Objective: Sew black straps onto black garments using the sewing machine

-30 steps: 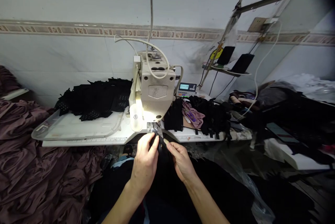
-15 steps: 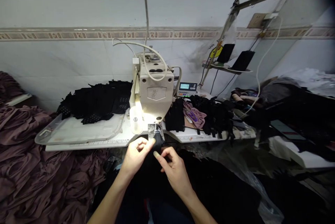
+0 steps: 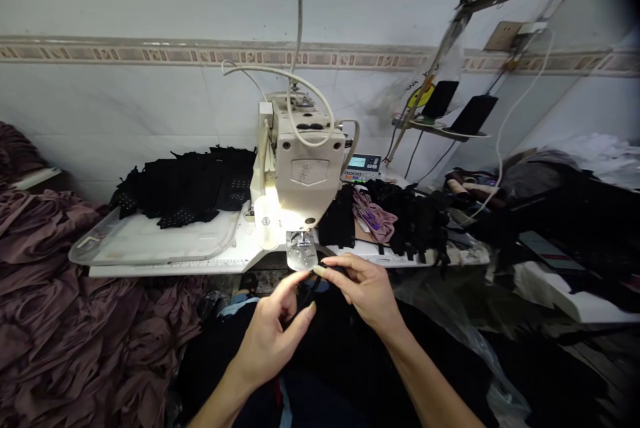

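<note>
In front of the sewing machine (image 3: 307,178), my right hand (image 3: 365,288) pinches a black fabric strip (image 3: 314,285) between thumb and fingers. My left hand (image 3: 275,331) is just left of it, thumb and index finger apart, the index tip close to the right fingertips. The strip hangs between the two hands, and much of it blends into the dark cloth (image 3: 340,341) over my lap. Under the lit machine head, the metal sewing plate (image 3: 301,253) lies bare, slightly beyond my fingertips.
Black cut pieces (image 3: 190,185) lie on a clear plastic tray (image 3: 110,251) at the left. Mauve fabric (image 3: 75,321) is heaped beside it. Right of the machine are black pieces (image 3: 415,215), a mauve bundle (image 3: 375,218) and a control panel (image 3: 361,167). Black thread cones (image 3: 473,115) stand behind.
The black strip has come away from the machine's needle area towards me. My right hand has moved right and up, pinching it; my left thumb and index finger have parted.
</note>
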`<move>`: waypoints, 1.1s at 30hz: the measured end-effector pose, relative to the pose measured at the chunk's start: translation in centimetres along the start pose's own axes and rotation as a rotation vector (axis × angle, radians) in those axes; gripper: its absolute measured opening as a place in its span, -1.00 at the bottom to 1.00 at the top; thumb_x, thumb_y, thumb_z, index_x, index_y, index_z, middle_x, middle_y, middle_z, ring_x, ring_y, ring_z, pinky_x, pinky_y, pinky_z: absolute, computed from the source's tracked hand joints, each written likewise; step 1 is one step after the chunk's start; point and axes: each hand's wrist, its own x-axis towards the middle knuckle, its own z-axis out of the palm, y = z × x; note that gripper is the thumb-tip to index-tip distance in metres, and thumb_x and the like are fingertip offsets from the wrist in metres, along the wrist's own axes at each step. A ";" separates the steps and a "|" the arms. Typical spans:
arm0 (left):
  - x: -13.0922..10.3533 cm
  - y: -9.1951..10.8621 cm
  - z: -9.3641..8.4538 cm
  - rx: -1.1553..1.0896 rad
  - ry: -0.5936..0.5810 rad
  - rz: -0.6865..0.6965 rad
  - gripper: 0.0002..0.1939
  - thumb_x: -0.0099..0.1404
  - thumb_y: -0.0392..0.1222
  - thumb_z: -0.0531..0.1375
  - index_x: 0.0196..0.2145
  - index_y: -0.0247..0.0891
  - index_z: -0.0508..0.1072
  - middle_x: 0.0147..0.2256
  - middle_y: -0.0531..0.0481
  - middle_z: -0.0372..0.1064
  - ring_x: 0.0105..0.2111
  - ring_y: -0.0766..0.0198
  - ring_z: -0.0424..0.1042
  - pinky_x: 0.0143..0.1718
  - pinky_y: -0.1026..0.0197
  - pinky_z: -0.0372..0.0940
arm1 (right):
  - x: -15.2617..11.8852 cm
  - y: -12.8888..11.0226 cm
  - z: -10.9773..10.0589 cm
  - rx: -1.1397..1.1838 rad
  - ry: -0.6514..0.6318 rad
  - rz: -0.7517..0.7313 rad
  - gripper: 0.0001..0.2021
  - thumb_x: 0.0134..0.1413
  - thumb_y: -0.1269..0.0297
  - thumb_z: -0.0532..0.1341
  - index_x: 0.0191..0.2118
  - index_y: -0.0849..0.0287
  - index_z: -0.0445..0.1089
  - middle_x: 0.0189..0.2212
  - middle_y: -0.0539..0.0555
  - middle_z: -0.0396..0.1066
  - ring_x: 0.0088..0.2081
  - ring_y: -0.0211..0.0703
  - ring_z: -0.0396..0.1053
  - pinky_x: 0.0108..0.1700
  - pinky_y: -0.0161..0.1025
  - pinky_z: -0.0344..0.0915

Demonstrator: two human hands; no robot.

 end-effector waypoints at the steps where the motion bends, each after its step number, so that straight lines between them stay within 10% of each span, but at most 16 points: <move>1: 0.0 0.0 0.0 0.002 -0.046 -0.017 -0.56 0.47 0.00 0.23 0.21 -0.20 0.53 -0.52 0.19 0.11 -0.51 0.34 0.14 -0.45 0.29 0.10 | 0.6 0.3 -0.1 0.012 -0.025 0.029 -0.75 0.04 0.03 0.53 -0.27 0.09 0.70 -0.49 0.04 0.53 -0.62 -0.27 0.20 -0.58 -0.25 0.14; 8: 2.4 -0.1 0.0 -0.008 0.044 -0.042 -0.68 0.50 0.04 0.22 -0.16 -0.26 0.64 -0.40 0.02 0.49 -0.44 0.28 0.39 -0.39 0.28 0.29 | 4.2 3.3 0.9 0.011 0.008 0.029 -0.74 0.04 0.05 0.51 -0.33 0.16 0.68 -0.49 0.06 0.59 -0.54 -0.19 0.37 -0.49 -0.26 0.28; 13: 2.5 0.1 0.0 0.482 0.284 0.410 -0.76 0.55 -0.16 0.21 0.06 -0.25 0.60 -0.17 -0.09 0.61 -0.25 0.20 0.62 -0.21 0.25 0.49 | 6.5 4.7 1.3 0.047 0.041 -0.041 -0.78 0.05 0.11 0.49 -0.31 0.17 0.68 -0.31 0.16 0.69 -0.27 0.03 0.62 -0.18 -0.15 0.49; 17: 2.1 -0.3 0.3 0.784 0.252 0.731 -0.65 0.55 -0.27 0.21 0.23 -0.27 0.50 0.09 -0.21 0.59 -0.01 0.09 0.65 0.00 0.18 0.56 | 8.6 5.6 1.4 -0.034 -0.001 -0.128 -0.84 0.06 0.19 0.43 -0.30 0.16 0.67 -0.29 0.17 0.69 -0.23 0.04 0.63 -0.13 -0.14 0.49; 33: 3.4 -0.3 3.3 0.971 0.293 0.525 -0.56 0.58 -0.17 0.16 0.31 -0.39 0.39 0.21 -0.31 0.49 -0.03 0.00 0.67 -0.13 0.11 0.61 | 12.9 6.7 3.0 -0.116 -0.016 -0.152 -0.87 -0.09 0.38 0.32 -0.37 0.10 0.62 -0.30 0.07 0.67 -0.15 0.08 0.60 -0.05 -0.14 0.45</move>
